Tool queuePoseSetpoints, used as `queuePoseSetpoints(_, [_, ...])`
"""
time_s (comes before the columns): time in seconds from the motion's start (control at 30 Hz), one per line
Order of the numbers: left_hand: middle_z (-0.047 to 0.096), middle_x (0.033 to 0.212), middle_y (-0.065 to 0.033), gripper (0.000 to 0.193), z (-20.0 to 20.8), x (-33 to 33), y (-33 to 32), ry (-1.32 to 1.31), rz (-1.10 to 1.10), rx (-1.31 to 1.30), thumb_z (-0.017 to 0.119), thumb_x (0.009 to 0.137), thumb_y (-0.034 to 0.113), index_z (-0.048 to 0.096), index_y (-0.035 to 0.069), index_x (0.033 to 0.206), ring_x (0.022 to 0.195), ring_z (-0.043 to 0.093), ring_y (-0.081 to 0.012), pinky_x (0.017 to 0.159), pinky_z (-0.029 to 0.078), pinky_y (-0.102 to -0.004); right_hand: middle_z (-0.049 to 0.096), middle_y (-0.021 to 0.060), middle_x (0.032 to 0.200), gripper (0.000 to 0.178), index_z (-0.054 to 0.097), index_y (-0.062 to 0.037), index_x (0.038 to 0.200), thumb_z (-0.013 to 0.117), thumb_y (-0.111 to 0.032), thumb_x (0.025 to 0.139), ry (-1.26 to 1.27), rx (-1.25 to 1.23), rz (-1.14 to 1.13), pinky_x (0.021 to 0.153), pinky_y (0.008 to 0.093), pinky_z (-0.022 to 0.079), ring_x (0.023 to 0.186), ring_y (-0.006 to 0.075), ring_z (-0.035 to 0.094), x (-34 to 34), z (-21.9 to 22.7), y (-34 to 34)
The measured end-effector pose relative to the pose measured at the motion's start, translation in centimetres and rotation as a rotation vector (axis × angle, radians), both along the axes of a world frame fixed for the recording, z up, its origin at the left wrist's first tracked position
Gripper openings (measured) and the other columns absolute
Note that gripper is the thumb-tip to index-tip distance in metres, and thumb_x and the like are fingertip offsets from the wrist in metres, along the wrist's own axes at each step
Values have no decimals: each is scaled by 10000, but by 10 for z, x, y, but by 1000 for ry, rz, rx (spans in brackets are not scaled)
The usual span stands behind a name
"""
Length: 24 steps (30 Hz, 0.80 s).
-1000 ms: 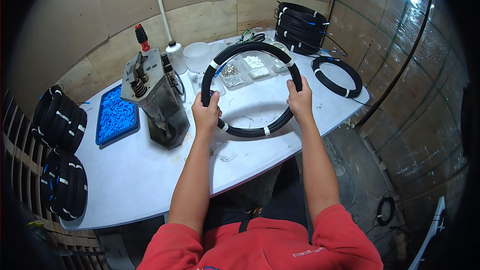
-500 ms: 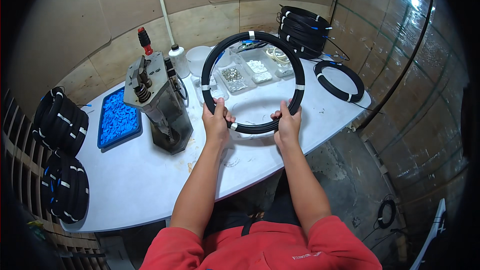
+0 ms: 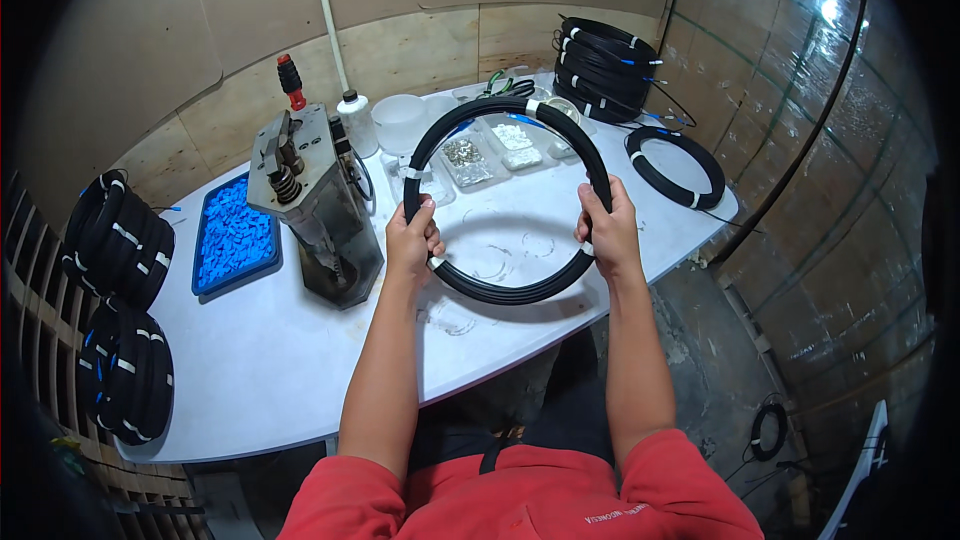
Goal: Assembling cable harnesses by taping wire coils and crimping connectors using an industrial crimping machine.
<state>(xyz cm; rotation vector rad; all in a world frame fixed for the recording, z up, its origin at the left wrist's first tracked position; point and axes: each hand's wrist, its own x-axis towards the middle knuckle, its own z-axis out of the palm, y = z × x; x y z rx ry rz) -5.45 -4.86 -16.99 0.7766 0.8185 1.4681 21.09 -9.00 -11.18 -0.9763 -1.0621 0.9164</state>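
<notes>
Between my two hands I hold up a coil of black cable [image 3: 508,294], bound at several spots with white tape. A bit of blue shows at its upper part. My left hand [image 3: 412,238] is closed round the coil's left side, thumb on top. My right hand [image 3: 612,224] grips its right side, with the thumb near the upper edge of the grip. The coil is tilted above the white table [image 3: 330,360]. Through the ring, tubs of small metal parts [image 3: 468,160] and small white parts [image 3: 516,145] can be seen.
A metal press [image 3: 315,210] stands left of centre, beside a blue tray of small blue parts [image 3: 237,240]. Cable coils are stacked at the far right [image 3: 605,70] and hang at the left edge [image 3: 120,240]. A single coil [image 3: 675,168] lies at the table's right end.
The coil has come down and leans further back, and its tape marks have shifted round. My right hand has moved up and right along the ring; my left hand moved slightly left.
</notes>
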Motion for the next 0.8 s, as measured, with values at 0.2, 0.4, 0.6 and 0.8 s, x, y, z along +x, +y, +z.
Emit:
queuePoseSetpoints(0.2, [387, 570, 44, 136, 5, 7, -4, 54, 95, 19, 639, 969, 189, 550, 87, 985, 420, 350, -60, 394, 341, -259, 509, -23, 707, 286, 548, -23, 1105, 697, -204, 941, -62, -32, -26, 416, 234, 384, 487, 60, 474, 6, -4, 13])
queuePoseSetpoints(0.4, [446, 561, 25, 177, 5, 8, -3, 228, 210, 118, 659, 963, 198, 554, 56, 953, 409, 404, -72, 378, 378, -267, 503, -29, 673, 281, 561, -43, 1103, 712, -207, 932, -119, -50, -22, 418, 235, 361, 492, 63, 473, 12, -26, 37])
queuePoseSetpoints(0.6, [471, 590, 21, 192, 0, 6, 4, 252, 222, 98, 655, 967, 213, 587, 34, 977, 417, 430, -76, 370, 389, -265, 500, -31, 659, 229, 567, -51, 1074, 694, -188, 943, -45, -52, -43, 414, 239, 347, 476, 61, 452, 7, -35, 41])
queuePoseSetpoints(0.8, [489, 594, 17, 201, -5, 3, 10, 241, 237, 96, 654, 968, 214, 594, 22, 972, 414, 436, -80, 380, 387, -267, 494, -38, 659, 185, 573, -52, 1058, 675, -167, 955, -65, -37, -86, 414, 245, 350, 472, 54, 435, 1, -34, 38])
